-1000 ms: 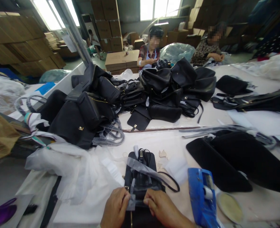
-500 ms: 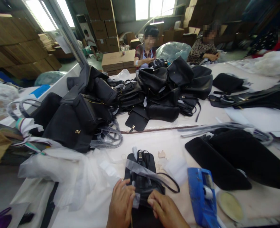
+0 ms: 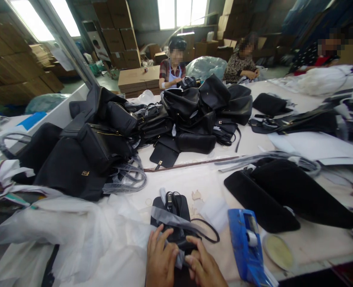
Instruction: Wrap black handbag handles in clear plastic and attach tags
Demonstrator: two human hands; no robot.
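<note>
A small black bag (image 3: 186,203) lies flat in front of me, its thin strap looped out to the right. A strip of clear plastic film (image 3: 170,217) crosses its top. My left hand (image 3: 160,259) rests at the bag's lower left, fingers bent and a little apart, its thumb against a crumpled bit of film (image 3: 180,260). Opposite it, my right hand (image 3: 205,265) is closed, with thumb and forefinger pinching the other side of that bit. Both hands cover the lower part of the bag.
A blue tape dispenser (image 3: 243,243) stands to the right beside a round tape roll (image 3: 279,251). Black panels (image 3: 266,199) lie behind them. White wrapping sheets (image 3: 86,231) spread at left. Black bags (image 3: 71,163) are heaped ahead. Co-workers (image 3: 173,71) sit across the table.
My hands have come closer together over the bag, and the right fingers now meet the crumpled film by my left thumb. The view has shifted slightly to the right.
</note>
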